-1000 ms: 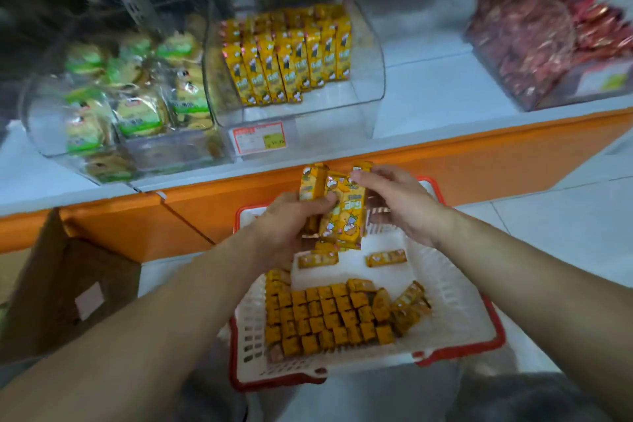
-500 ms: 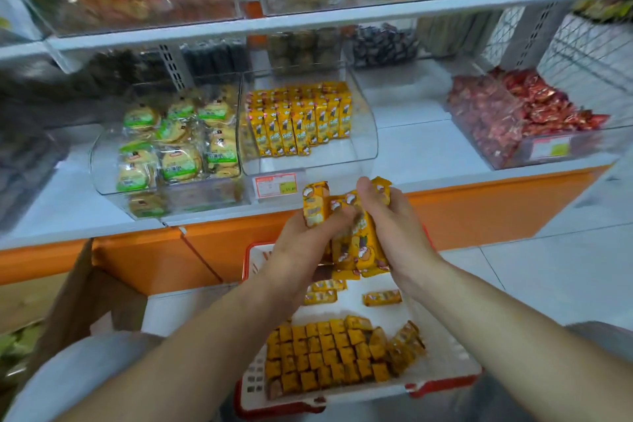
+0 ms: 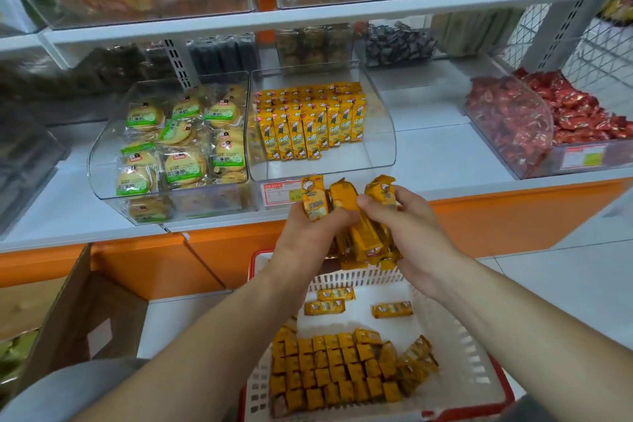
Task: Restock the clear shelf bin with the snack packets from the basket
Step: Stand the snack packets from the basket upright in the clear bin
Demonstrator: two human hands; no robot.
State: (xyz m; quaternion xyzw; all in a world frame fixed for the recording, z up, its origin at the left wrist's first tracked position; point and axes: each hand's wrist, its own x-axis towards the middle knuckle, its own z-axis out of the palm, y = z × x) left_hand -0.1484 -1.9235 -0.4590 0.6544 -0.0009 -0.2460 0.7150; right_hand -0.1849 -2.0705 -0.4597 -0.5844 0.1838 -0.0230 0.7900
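Observation:
Both hands hold a bunch of yellow snack packets (image 3: 359, 233) upright above the basket, just below the shelf's front edge. My left hand (image 3: 305, 243) grips the bunch from the left, and my right hand (image 3: 407, 233) grips it from the right. The clear shelf bin (image 3: 373, 151) stands straight ahead on the white shelf, with rows of the same yellow packets (image 3: 308, 120) standing in its back half and bare floor at its front. Below, the white basket with a red rim (image 3: 462, 353) holds several more yellow packets (image 3: 339, 370), mostly packed in rows.
A clear bin of green-labelled round biscuits (image 3: 178, 147) sits left of the target bin, and a bin of red wrapped snacks (image 3: 555, 120) sits far right. An upper shelf (image 3: 308, 15) overhangs. An open cardboard box (image 3: 78, 312) stands on the floor at left.
Both hands have lifted the bunch of packets from just over the basket up toward the shelf edge. The view has tilted up, so the upper shelf shows.

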